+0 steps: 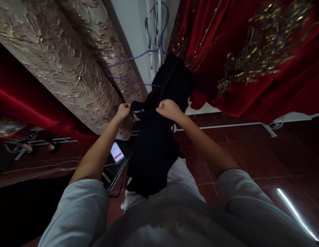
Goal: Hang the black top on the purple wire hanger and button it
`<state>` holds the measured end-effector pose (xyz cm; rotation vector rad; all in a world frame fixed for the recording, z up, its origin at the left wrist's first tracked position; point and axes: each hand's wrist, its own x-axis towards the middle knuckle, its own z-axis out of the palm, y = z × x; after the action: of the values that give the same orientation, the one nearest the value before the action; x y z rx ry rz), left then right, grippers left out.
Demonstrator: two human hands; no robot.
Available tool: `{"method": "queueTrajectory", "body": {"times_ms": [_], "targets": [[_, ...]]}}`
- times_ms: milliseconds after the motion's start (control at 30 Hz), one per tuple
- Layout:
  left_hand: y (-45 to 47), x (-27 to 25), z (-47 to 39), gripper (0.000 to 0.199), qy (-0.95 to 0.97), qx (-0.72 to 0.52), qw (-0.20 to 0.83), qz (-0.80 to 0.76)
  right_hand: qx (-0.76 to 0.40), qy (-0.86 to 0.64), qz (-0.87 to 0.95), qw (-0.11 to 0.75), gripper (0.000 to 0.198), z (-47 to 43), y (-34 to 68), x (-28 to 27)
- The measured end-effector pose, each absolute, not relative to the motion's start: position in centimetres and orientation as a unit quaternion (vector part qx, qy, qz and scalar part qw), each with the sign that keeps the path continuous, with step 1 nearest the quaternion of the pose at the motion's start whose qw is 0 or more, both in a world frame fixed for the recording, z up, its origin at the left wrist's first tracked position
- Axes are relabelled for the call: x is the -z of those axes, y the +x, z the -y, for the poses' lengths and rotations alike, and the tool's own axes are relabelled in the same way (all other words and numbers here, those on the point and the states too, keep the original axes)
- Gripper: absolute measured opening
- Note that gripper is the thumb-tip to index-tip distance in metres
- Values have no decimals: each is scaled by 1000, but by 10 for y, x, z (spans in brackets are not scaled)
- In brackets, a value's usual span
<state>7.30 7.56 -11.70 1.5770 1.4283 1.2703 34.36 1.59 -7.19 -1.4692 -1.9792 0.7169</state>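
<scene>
A black garment (156, 147) hangs down in front of me, its lower end over my lap. One side of it is on a thin purple hanger (133, 59); the hanger's left arm sticks out bare. My left hand (124, 111) pinches a narrow dark strip of the cloth and holds it out to the left. Closed against the front of the garment, my right hand (169, 109) grips the cloth near its middle, fingers curled. Which part of the garment each hand holds is too dark to tell.
Beige embossed cloth (79, 68) hangs at the left, and red cloth with gold sequins (252, 58) at the right. A lit phone (117, 152) lies on a small dark table (120, 171) at my left. A white rack bar (226, 126) runs low above the red tiled floor (252, 154).
</scene>
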Motion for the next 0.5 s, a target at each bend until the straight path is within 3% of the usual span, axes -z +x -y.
{"method": "queueTrajectory", "body": {"times_ms": [100, 200, 267, 400, 500], "targets": [[94, 108, -73, 29, 593, -485, 376, -521, -252, -574, 754, 197, 23, -17, 352, 77], [125, 77, -73, 17, 652, -484, 415, -411, -199, -524, 774, 295, 69, -16, 346, 74], [145, 57, -66, 15, 706, -469, 404, -343, -222, -470, 771, 368, 77, -17, 339, 70], [172, 36, -44, 17, 750, -490, 326, -302, -437, -440, 636, 460, 19, -20, 329, 64], [176, 41, -30, 23, 743, -497, 293, -341, -560, -432, 500, 499, 12, -15, 330, 53]]}}
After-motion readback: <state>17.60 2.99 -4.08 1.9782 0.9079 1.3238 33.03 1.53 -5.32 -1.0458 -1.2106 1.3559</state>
